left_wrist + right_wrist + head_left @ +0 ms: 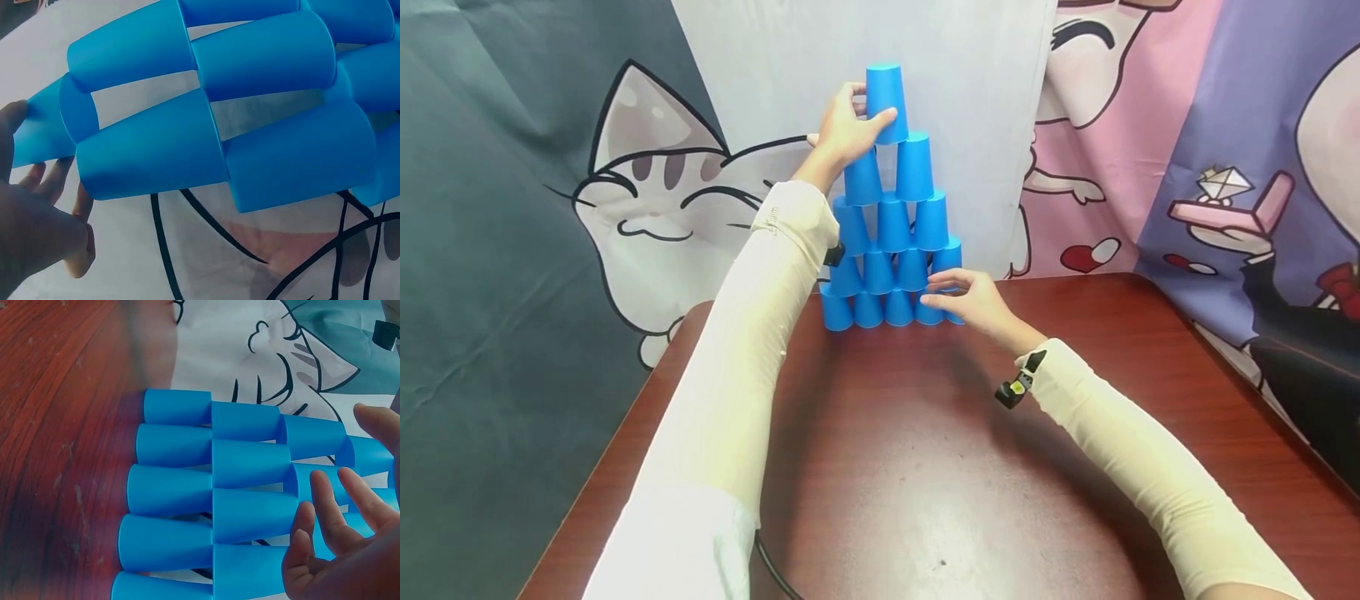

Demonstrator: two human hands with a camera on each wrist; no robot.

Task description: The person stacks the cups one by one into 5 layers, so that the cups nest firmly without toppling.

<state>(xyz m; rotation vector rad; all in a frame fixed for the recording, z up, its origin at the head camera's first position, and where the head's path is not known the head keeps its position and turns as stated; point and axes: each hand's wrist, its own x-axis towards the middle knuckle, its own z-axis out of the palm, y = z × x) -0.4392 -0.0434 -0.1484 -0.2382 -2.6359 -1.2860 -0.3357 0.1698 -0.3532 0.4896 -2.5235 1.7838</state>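
Observation:
A pyramid of blue cups (891, 250) stands upside down at the far edge of the brown table (925, 467), five rows high. My left hand (850, 125) reaches up and grips the single top cup (886, 98), thumb in front and fingers behind. In the left wrist view that hand (37, 225) is at the lower left, with the top cup (37, 134) against its fingers. My right hand (961, 296) lies with fingers stretched out against the bottom right cups (951, 258). In the right wrist view its fingers (337, 512) hover loosely beside the cup rows (244, 462).
A cloth backdrop with a cartoon cat (655, 192) hangs right behind the cups. The table has rounded corners; its left edge (617, 450) and right edge (1262, 375) are in view. A black cable (771, 567) lies near the front.

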